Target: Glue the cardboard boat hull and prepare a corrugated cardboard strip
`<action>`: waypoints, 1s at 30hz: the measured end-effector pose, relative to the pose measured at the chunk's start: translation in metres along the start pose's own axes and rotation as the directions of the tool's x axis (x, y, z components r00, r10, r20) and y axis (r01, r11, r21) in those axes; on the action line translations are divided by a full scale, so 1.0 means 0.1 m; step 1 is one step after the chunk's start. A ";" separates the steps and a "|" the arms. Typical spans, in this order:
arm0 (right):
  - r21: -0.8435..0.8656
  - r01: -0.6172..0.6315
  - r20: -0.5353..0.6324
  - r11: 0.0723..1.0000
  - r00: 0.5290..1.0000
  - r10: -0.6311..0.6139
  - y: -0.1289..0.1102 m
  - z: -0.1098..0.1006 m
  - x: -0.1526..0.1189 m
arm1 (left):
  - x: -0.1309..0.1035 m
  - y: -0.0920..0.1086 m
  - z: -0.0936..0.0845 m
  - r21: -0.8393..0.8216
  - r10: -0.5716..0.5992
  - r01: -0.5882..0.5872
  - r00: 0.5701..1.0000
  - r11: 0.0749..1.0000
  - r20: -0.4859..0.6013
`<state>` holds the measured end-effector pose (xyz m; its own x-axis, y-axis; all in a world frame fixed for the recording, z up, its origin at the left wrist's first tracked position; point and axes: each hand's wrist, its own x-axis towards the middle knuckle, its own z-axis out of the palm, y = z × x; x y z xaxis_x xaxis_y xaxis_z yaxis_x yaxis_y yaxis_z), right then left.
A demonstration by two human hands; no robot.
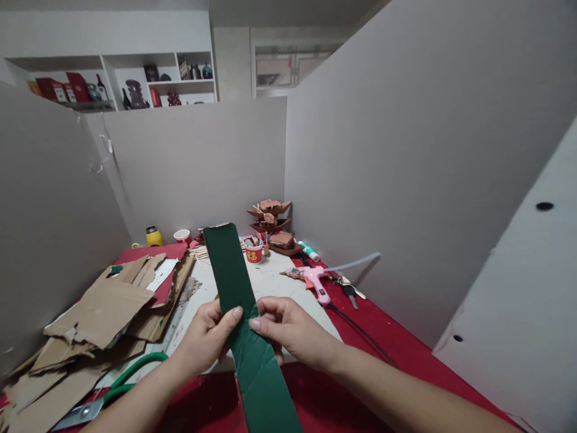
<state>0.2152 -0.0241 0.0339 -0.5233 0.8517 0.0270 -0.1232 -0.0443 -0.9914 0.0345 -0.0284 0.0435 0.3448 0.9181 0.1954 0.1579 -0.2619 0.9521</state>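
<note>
**Green strip, one; held between two hands**

Green strip: standing directly before the wearer, over the white board; long axis running from far left to near right; creases showing around and below the grip. Left hand: pinching the left edge, thumb lying on the green face. Right hand: pinching the right edge almost level with the left, thumb and fingers closing on it; both hands touching the strip, neither being nearer.

Surroundings: torn cardboard lying to the left; green-handled scissors resting beside it; pink glue gun lying beyond the right hand.

Obscured: the strip is hiding some fingertips and its own back; the frame's lower edge is cutting off its near end; the left forearm is covering part of the scissors; whether the creases are going right through, cannot tell.
</note>
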 end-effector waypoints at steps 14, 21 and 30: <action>-0.040 0.059 0.052 0.997 0.997 -0.057 0.03 -0.03 0.05 | -0.03 -0.06 0.07 -0.067 0.043 -0.036 0.994 0.997 0.103; -0.032 0.062 -0.003 0.998 0.998 -0.062 0.01 0.00 0.01 | -0.01 -0.04 0.02 -0.019 0.049 -0.048 0.995 0.999 0.084; -0.183 0.113 0.025 0.977 0.994 -0.110 -0.14 -0.16 0.14 | -0.05 0.12 0.02 -0.155 0.033 -0.003 0.981 0.988 0.190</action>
<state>0.2236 -0.0034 0.0460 -0.5279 0.8379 0.1391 -0.0248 0.1485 -0.9886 0.0362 -0.0361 0.0532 0.5193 0.8358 0.1781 0.0119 -0.2154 0.9764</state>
